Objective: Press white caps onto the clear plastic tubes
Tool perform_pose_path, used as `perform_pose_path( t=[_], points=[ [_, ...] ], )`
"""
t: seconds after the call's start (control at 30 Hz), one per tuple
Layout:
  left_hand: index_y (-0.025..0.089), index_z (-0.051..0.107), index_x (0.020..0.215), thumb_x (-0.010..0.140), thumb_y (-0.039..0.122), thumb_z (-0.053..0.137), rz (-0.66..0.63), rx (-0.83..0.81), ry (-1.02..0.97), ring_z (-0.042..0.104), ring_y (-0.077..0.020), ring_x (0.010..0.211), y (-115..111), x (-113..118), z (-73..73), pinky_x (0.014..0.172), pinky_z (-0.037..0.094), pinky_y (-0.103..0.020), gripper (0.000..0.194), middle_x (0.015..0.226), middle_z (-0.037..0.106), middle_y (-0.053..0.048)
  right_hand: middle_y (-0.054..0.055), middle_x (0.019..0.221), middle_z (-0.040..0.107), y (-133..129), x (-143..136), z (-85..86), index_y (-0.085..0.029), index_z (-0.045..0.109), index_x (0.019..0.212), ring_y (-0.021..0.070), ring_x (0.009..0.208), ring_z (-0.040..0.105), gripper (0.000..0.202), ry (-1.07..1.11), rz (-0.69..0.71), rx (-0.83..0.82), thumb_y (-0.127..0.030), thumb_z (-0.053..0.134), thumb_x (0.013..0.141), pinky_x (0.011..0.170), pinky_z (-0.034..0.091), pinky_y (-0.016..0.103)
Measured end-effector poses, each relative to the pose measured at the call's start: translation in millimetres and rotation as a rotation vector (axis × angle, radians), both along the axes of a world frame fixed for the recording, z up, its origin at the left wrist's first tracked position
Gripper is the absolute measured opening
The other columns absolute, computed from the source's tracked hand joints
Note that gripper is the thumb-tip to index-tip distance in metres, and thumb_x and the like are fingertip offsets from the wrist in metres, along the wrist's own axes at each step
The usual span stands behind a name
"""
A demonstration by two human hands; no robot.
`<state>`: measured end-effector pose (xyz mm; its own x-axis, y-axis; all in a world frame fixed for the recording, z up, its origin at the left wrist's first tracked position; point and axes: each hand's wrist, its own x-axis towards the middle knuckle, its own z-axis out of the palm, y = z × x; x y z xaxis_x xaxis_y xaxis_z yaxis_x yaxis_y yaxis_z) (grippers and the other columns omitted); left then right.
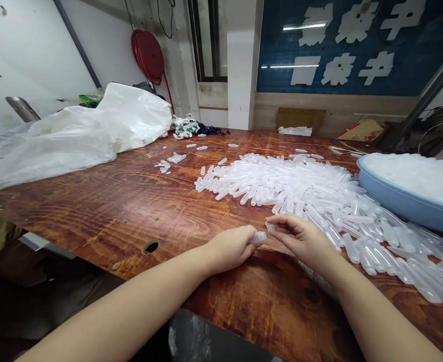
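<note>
Left hand pinches clear tube, long axis pointing at right hand (fingers curled, almost touching); tube heap just beyond.

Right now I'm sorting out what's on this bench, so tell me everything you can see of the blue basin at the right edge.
The blue basin is a shallow, pale blue tub, plastic by its look, with a rounded rim and smooth sloping wall. It sits upright on the wooden table at the far right, partly cut off by the picture's edge. It is filled with whitish translucent pieces, too blurred to tell apart. The pile of clear plastic tubes reaches up to its near wall.
</note>
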<state>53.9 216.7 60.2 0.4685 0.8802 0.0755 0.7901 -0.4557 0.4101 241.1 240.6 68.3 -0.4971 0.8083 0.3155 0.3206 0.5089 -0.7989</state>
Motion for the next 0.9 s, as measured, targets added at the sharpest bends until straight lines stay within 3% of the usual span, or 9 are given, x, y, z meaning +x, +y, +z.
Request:
perform_pose_path(
  t=[0.27, 0.47, 0.63, 0.73, 0.83, 0.9],
  points=[
    [0.018, 0.05, 0.069, 0.076, 0.026, 0.045, 0.005, -0.107, 0.002, 0.052, -0.0126, 0.061, -1, -5, 4.8, 0.054, 0.035, -0.02, 0.011, 0.067, 0.057, 0.002, 0.001, 0.095, 0.063, -15, -7, 8.5, -0.022, 0.06, 0.097, 0.0106, 0.086, 0.059, 0.017, -0.179, 0.21, 0.23, -0.019, 0.051, 0.083, 0.076, 0.047, 0.022],
    [0.017, 0.045, 0.056, 0.066, 0.022, 0.046, 0.066, -0.243, -0.149, 0.044, -0.0095, 0.053, 3, -5, 7.1, 0.049, 0.03, -0.019, 0.012, 0.053, 0.045, 0.005, 0.0, 0.088, 0.064, -20, -12, 6.6, -0.021, 0.06, 0.095, 0.0089, 0.078, 0.06, 0.015, -0.189, 0.1, 0.284, -0.019, 0.053, 0.082, 0.068, 0.047, 0.018],
    [0.017, 0.045, 0.055, 0.065, 0.024, 0.046, 0.03, -0.336, -0.184, 0.038, -0.0085, 0.048, 6, -8, 8.7, 0.044, 0.027, -0.019, 0.013, 0.049, 0.039, 0.006, 0.004, 0.104, 0.062, -24, -15, 8.1, -0.019, 0.059, 0.101, 0.0103, 0.094, 0.058, 0.024, -0.212, 0.199, 0.471, -0.014, 0.04, 0.087, 0.081, 0.045, 0.02],
    [0.017, 0.047, 0.055, 0.065, 0.024, 0.048, 0.009, -0.336, -0.163, 0.04, -0.0088, 0.05, 5, -7, 10.0, 0.045, 0.027, -0.018, 0.012, 0.05, 0.041, 0.005, 0.002, 0.085, 0.065, -25, -18, 7.8, -0.019, 0.062, 0.091, 0.0124, 0.075, 0.06, 0.019, -0.275, 0.052, 0.28, -0.029, 0.048, 0.085, 0.065, 0.047, 0.021],
    [0.017, 0.053, 0.058, 0.064, 0.019, 0.047, 0.045, -0.269, -0.092, 0.044, -0.0096, 0.052, 4, -3, 11.6, 0.047, 0.028, -0.018, 0.009, 0.053, 0.047, 0.004, 0.001, 0.057, 0.058, -23, -21, 6.7, -0.018, 0.059, 0.065, 0.013, 0.053, 0.054, 0.044, -0.429, -0.117, -0.021, -0.051, 0.037, 0.085, 0.05, 0.041, 0.024],
    [0.017, 0.054, 0.059, 0.065, 0.02, 0.047, 0.097, -0.247, -0.07, 0.045, -0.0101, 0.053, 4, -2, 12.0, 0.047, 0.028, -0.019, 0.01, 0.055, 0.051, 0.003, 0.003, 0.066, 0.061, -22, -22, 7.3, -0.018, 0.06, 0.074, 0.0145, 0.06, 0.056, 0.042, -0.414, -0.133, -0.051, -0.052, 0.036, 0.084, 0.054, 0.042, 0.025]
  ],
)
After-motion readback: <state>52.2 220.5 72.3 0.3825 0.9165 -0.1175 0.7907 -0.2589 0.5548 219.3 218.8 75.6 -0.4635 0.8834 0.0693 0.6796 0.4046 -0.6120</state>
